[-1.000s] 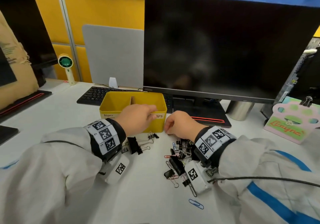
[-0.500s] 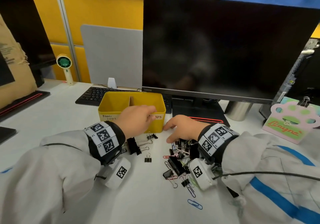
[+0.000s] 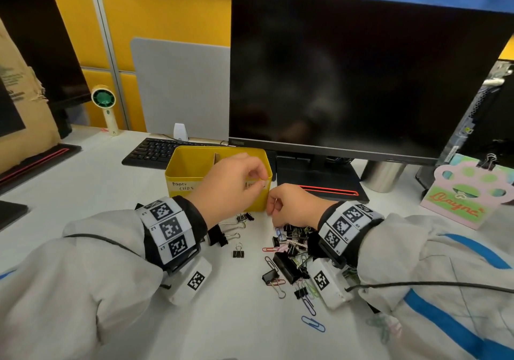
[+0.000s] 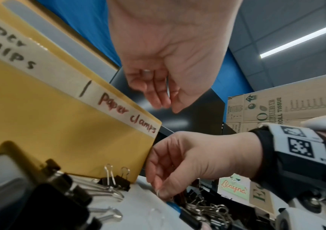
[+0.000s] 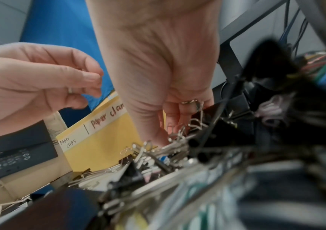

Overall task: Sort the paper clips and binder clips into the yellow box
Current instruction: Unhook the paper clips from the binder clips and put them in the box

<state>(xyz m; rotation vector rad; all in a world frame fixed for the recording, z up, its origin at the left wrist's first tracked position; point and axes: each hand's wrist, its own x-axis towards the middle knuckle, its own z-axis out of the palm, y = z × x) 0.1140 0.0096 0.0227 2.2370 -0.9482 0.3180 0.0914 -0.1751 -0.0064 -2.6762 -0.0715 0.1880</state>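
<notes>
The yellow box (image 3: 178, 176) has a divider and a tape label reading "paper clips" and "paper clamps" (image 4: 50, 124) (image 5: 99, 147). My left hand (image 3: 260, 180) hovers at its front right corner, fingers loosely curled, and I see nothing in them (image 4: 165, 105). My right hand (image 3: 274, 206) is just right of the box, over the pile of clips (image 3: 292, 251). Its thumb and fingers pinch the wire handles of a black binder clip (image 5: 201, 112) at the pile's far edge. More binder clips (image 3: 218, 237) lie under my left wrist. A blue paper clip (image 3: 313, 323) lies nearer me.
A large dark monitor (image 3: 347, 76) and its stand base (image 3: 319, 181) rise right behind the box. A keyboard (image 3: 150, 151) lies at the back left, near a small fan (image 3: 104, 101). A metal cup (image 3: 382, 176) and a pink paw sign (image 3: 470, 195) stand to the right.
My right hand, flat on the table half a second ago, has curled and lifted with a binder clip. My left hand has risen a little at the box's front right corner.
</notes>
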